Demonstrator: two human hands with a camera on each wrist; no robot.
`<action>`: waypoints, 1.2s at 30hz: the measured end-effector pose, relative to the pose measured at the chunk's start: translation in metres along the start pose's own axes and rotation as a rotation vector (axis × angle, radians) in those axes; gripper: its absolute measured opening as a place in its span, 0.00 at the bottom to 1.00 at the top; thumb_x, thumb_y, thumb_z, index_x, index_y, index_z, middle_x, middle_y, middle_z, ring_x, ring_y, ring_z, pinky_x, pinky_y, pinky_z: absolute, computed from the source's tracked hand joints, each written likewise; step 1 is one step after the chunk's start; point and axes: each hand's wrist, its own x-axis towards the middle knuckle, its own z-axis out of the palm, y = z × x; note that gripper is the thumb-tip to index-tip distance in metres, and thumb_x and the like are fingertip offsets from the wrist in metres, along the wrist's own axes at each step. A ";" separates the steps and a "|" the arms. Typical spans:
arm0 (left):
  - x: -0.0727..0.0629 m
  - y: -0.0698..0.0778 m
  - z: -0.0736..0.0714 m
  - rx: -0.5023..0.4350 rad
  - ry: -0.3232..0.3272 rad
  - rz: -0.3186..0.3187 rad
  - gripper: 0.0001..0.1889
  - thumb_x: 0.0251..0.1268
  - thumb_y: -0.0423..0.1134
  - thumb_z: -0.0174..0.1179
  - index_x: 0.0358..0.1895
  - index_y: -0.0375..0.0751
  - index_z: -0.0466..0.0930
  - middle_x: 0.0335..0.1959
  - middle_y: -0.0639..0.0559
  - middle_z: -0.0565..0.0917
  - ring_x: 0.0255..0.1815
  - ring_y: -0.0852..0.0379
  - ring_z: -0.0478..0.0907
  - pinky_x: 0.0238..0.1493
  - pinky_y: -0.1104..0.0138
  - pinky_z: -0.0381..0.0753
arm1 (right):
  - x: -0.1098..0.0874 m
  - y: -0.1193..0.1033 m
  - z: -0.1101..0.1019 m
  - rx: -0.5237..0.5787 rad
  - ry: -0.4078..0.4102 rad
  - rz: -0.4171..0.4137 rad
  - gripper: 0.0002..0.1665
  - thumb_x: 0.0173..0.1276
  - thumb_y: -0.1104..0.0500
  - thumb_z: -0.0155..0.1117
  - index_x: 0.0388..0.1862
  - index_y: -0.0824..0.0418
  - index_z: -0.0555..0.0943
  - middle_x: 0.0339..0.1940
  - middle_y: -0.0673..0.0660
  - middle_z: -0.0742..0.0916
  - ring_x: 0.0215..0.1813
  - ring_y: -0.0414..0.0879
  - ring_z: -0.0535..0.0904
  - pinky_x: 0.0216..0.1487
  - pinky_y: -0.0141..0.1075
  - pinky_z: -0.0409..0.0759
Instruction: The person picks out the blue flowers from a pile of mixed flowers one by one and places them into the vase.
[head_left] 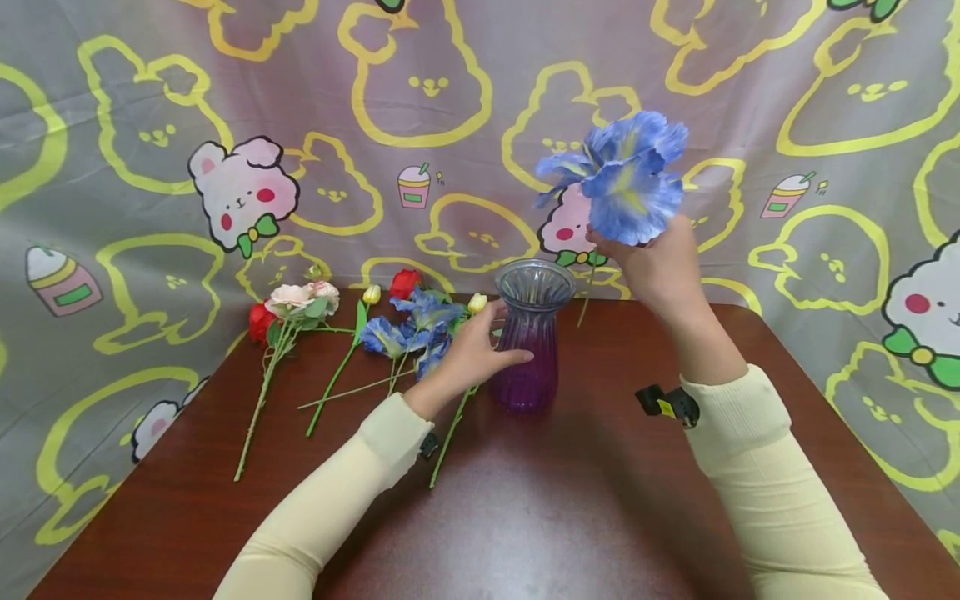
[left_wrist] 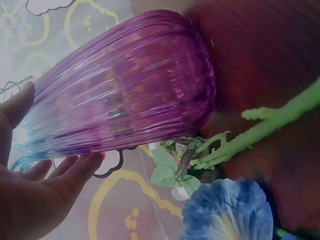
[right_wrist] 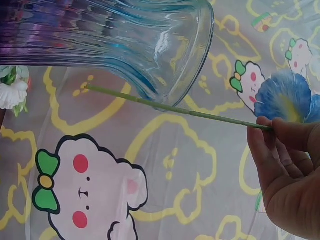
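As your pale yellow sleeves (head_left: 330,496) extend forward over the brown table (head_left: 525,517), each hand is occupied with a separate thing. Your left hand (head_left: 474,346) grips the vase (head_left: 542,337) around its upper body, thumb across the front and fingers curving along the other side. The vase stands upright on the table: ribbed and translucent, purple below, grading to bluish clear at the flared rim. Your right hand (head_left: 663,267), raised above and to the right of that rim, pinches a blue flower (head_left: 626,183) by its stem (right_wrist: 220,118) between thumb and fingertips. Its blooms, ruffled and streaked with yellow, spread above the hand; the thin green stem slants downward outside the vase. To the left of the vase lie other blue flowers (head_left: 427,312), yellow-white buds (head_left: 372,293), red flowers (head_left: 406,283) and pale pink flowers (head_left: 288,297). Behind the table hangs a grey patterned backdrop (head_left: 480,183).
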 end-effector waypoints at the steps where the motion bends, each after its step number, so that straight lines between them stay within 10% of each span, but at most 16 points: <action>1: 0.000 0.000 0.000 -0.001 -0.004 -0.004 0.47 0.52 0.43 0.75 0.73 0.36 0.58 0.66 0.39 0.71 0.62 0.43 0.73 0.57 0.53 0.76 | 0.001 -0.001 0.000 0.000 0.004 -0.006 0.27 0.60 0.61 0.72 0.58 0.63 0.77 0.47 0.60 0.84 0.44 0.47 0.81 0.41 0.32 0.80; 15: 0.003 -0.004 0.002 -0.035 -0.030 0.003 0.47 0.54 0.40 0.74 0.74 0.34 0.55 0.68 0.36 0.67 0.63 0.40 0.71 0.58 0.50 0.75 | 0.014 -0.010 0.002 -0.136 0.222 -0.178 0.21 0.59 0.62 0.72 0.47 0.72 0.78 0.38 0.61 0.85 0.43 0.50 0.81 0.40 0.25 0.74; 26: 0.004 -0.004 0.001 0.006 -0.036 0.001 0.47 0.54 0.42 0.74 0.73 0.35 0.56 0.68 0.38 0.68 0.64 0.43 0.72 0.56 0.56 0.77 | 0.020 -0.012 0.006 0.242 0.380 -0.405 0.25 0.55 0.70 0.72 0.51 0.67 0.75 0.38 0.48 0.86 0.45 0.41 0.82 0.49 0.30 0.79; 36: 0.003 -0.006 -0.001 0.045 -0.031 0.012 0.46 0.53 0.43 0.74 0.72 0.34 0.57 0.67 0.37 0.69 0.64 0.44 0.72 0.57 0.55 0.77 | 0.012 -0.010 0.025 0.490 0.198 -0.303 0.22 0.55 0.78 0.67 0.48 0.66 0.76 0.35 0.60 0.87 0.39 0.47 0.85 0.42 0.33 0.83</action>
